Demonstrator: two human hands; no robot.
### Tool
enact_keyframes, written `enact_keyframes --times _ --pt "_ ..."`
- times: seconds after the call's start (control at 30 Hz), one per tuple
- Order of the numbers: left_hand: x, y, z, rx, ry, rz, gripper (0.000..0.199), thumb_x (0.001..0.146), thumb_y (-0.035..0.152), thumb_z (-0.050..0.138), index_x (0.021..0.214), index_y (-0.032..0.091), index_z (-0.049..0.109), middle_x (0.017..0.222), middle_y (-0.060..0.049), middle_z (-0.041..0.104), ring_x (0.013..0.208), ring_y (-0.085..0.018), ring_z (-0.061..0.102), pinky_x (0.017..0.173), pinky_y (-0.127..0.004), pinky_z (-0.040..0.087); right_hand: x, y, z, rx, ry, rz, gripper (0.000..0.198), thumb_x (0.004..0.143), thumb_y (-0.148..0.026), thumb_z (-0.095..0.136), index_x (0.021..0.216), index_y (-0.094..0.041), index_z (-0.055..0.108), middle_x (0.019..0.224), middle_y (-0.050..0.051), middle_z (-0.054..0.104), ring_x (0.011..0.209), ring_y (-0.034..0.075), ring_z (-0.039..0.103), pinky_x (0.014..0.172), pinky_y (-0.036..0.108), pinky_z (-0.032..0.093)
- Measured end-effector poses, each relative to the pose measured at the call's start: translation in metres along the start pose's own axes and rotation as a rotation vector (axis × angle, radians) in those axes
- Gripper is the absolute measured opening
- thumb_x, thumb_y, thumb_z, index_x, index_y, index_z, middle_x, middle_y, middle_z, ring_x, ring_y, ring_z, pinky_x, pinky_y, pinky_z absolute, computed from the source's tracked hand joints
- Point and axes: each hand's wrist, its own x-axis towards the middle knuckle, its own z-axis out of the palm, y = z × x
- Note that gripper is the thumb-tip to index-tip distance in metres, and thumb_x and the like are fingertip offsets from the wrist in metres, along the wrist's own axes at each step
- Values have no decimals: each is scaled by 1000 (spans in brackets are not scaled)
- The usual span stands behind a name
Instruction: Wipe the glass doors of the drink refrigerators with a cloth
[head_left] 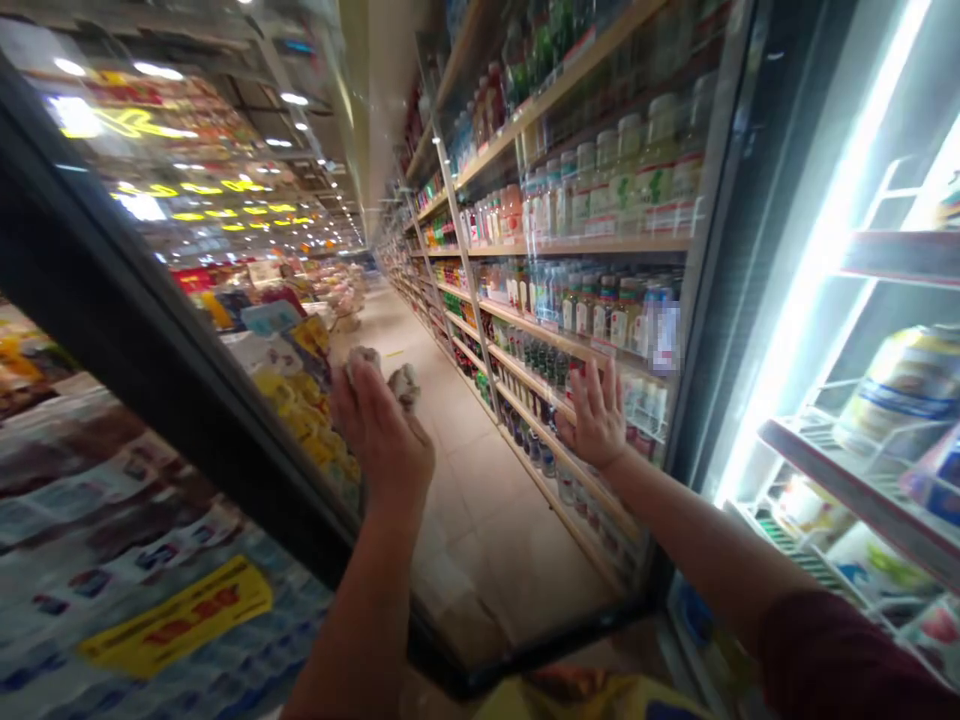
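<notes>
In front of me stands the open glass door of a fridge, its dark frame (172,365) slanting across the view. My left hand (384,425) is raised at the door's glass, fingers bent round a crumpled greyish-white cloth (406,384) that sticks out past the fingers on both sides. To the right, my right hand (598,415) is held up with its fingers spread and palm toward the glass. It looks pressed on the pane, though actual contact is hard to make out. Only the backs of both hands show.
On the right, the lit fridge holds wire shelves (855,500) with packaged tubs (900,385). Beyond the glass, long shelves of bottles (600,185) line a tiled aisle (480,500). Stacked goods with a yellow price sign (180,615) stand at the left.
</notes>
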Motion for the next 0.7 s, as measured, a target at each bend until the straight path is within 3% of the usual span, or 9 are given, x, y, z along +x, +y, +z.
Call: enact_keyframes --times 0.07,0.17,0.27,0.4,0.47,0.57,0.7 --pt "-20 18 5 -26 -33 31 62 104 21 36 164 12 20 166 -17 29 158 -29 15 133 -49 15 1 0 -1 7 9 -5 79 97 -42 50 164 -15 18 168 19 28 159 39 11 123 60 31" --pt "-65 48 14 -33 -156 255 64 102 21 48 163 18 26 157 -13 46 158 -21 16 134 -41 8 0 0 -1 27 0 2 79 96 -42 50 164 -15 20 168 19 28 159 38 11 123 61 30" --pt "-67 44 12 22 -212 369 68 100 22 57 162 24 30 150 -6 55 158 -17 16 133 -38 -5 0 0 -2 31 -17 10 79 96 -41 51 164 -17 19 168 18 28 159 38 12 123 62 29" --pt "-10 4 -1 100 -91 56 70 102 24 52 164 21 20 163 -12 37 160 -25 13 132 -53 -1 3 0 -5 18 5 -14 79 98 -41 49 165 -16 14 170 18 21 159 37 8 124 60 28" --pt "1 -2 -3 110 -57 -88 68 103 25 47 165 19 18 167 -15 28 160 -30 13 130 -59 4 5 1 -7 30 8 -28 78 100 -41 45 165 -15 13 171 16 16 160 37 7 125 59 27" --pt "-35 21 5 100 -75 -56 67 102 24 47 163 13 22 165 -17 32 160 -28 6 131 -53 4 5 2 -8 43 6 -42 77 101 -44 41 165 -15 12 173 14 10 159 37 5 126 59 26" --pt "-102 51 16 18 -267 287 57 100 18 48 157 19 42 150 -9 56 159 -18 12 132 -39 -2 4 3 -5 33 6 -27 82 98 -43 50 165 -16 12 171 15 15 159 38 7 124 60 28"
